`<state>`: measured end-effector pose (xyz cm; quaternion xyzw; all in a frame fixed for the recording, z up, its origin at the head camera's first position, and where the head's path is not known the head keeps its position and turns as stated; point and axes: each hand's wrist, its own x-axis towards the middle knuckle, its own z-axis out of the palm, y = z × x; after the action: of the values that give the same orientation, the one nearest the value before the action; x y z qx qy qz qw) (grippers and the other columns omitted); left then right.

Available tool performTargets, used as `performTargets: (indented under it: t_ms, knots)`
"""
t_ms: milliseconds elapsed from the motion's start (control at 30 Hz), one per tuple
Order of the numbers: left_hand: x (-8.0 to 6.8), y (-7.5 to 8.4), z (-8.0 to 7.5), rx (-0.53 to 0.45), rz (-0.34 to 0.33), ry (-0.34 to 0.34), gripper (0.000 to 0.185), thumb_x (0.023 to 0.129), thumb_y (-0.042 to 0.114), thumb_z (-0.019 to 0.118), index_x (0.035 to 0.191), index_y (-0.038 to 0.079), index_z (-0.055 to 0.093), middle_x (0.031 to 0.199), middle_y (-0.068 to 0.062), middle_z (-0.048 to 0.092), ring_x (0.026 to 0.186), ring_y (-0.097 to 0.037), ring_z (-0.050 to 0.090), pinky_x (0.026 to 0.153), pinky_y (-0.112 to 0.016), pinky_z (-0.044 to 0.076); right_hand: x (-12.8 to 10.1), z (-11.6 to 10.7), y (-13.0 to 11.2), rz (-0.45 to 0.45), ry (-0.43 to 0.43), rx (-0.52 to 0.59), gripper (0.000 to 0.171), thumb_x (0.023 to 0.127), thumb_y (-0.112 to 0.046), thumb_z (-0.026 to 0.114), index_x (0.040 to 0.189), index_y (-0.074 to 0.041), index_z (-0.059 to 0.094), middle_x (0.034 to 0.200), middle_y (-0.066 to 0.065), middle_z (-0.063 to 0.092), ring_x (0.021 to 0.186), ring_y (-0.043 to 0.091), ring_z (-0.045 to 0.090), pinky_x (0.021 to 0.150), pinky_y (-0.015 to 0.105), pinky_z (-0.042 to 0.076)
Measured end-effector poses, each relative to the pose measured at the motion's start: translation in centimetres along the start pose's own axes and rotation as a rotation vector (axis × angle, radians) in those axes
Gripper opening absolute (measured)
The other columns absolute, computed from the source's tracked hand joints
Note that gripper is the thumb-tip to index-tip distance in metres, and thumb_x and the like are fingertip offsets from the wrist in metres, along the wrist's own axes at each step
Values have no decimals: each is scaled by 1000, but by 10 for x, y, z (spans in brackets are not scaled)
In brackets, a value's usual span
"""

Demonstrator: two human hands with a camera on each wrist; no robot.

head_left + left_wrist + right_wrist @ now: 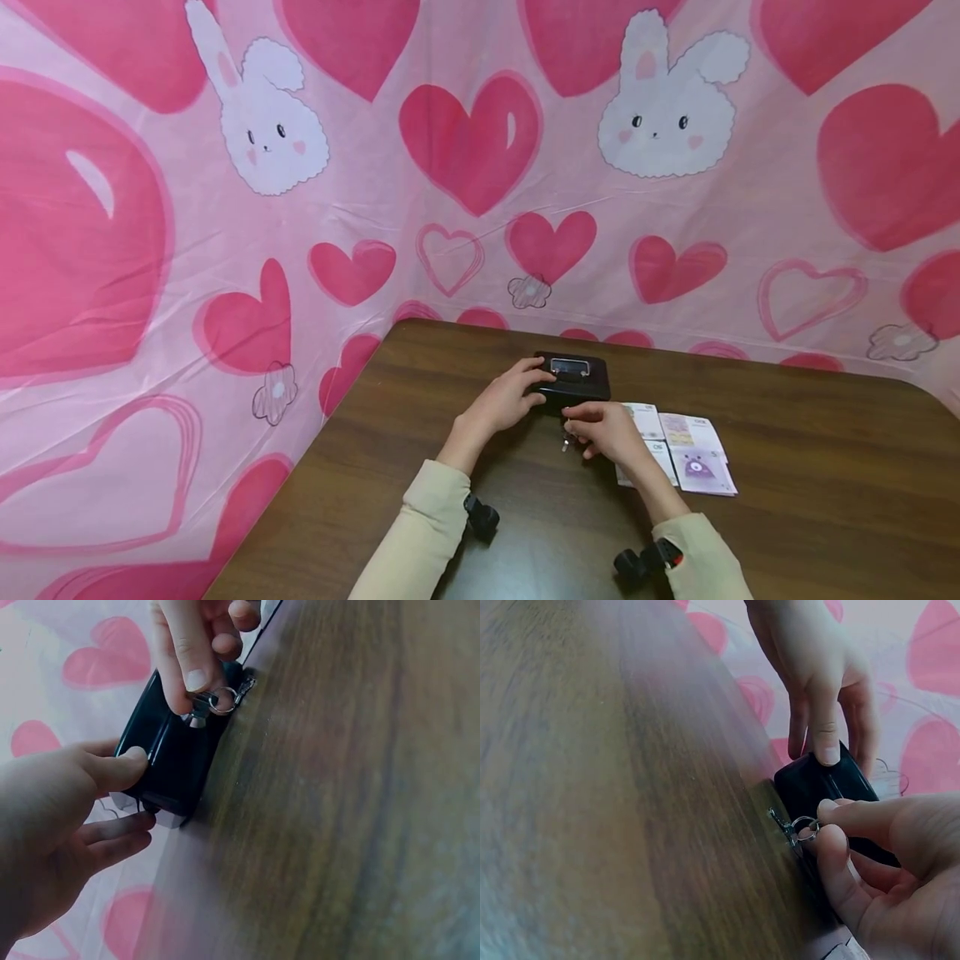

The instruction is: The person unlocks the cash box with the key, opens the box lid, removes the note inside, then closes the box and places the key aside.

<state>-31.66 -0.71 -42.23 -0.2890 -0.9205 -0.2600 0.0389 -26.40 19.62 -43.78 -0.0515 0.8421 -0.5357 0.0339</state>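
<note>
A small black cash box (573, 379) sat closed on the counter (787, 467). The left hand (504, 400) gripped its corner, apparently steadying it, while the right hand (607, 429) pinched a key (201, 706) at its front lock; banknotes (686, 450) lay just beside.

Soft, even light fills the room in the head view; the pink heart backdrop (480, 150) is bright and bows toward the corners. A dull sheen lies on the tabletop (825, 467) near its near edge. Both wrist views are dimmer, bluish and hazy, the wood grain smeared with blur, with weak shadows.
</note>
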Motion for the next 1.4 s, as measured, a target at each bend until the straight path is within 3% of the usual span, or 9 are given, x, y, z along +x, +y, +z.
performTargets:
  t_ms: [167, 400, 633, 1067, 1400]
  knots:
    - [0, 0, 0, 16, 6, 7, 35, 99, 23, 61, 134, 23, 63, 155, -2, 43, 140, -21, 46, 114, -41, 40, 0, 1, 0, 22, -1, 14, 26, 93, -9, 68, 116, 2, 72, 84, 5, 68, 66, 15, 57, 51, 28, 56]
    - [-1, 2, 0, 8, -27, 17, 35, 98, 21, 62, 133, 23, 64, 154, -1, 45, 139, -21, 47, 113, -41, 41, 0, 3, 1, 8, -27, 94, 30, 94, -8, 66, 120, 7, 67, 102, 18, 73, 75, 16, 67, 55, 32, 59]
    - [-2, 5, 0, 42, -38, 21, 36, 99, 23, 61, 135, 24, 63, 152, -1, 47, 137, -20, 50, 112, -41, 43, 2, 4, 3, 32, -14, 95, 28, 93, -9, 67, 118, 5, 69, 95, 11, 73, 72, 15, 63, 54, 31, 58]
    - [-1, 5, -1, 42, -17, 38, 36, 98, 22, 62, 134, 26, 64, 151, 1, 48, 136, -20, 51, 110, -42, 44, 1, 1, 3, 1, -82, 170, 33, 94, -7, 66, 121, 12, 64, 99, 14, 73, 73, 15, 65, 61, 33, 61]
    - [-1, 6, 3, 50, -25, 60, 35, 98, 21, 63, 133, 25, 65, 150, 0, 50, 134, -20, 52, 109, -42, 45, 1, 0, 4, -5, -83, 133, 28, 94, -5, 65, 117, 9, 66, 95, 13, 72, 72, 15, 63, 61, 33, 60]
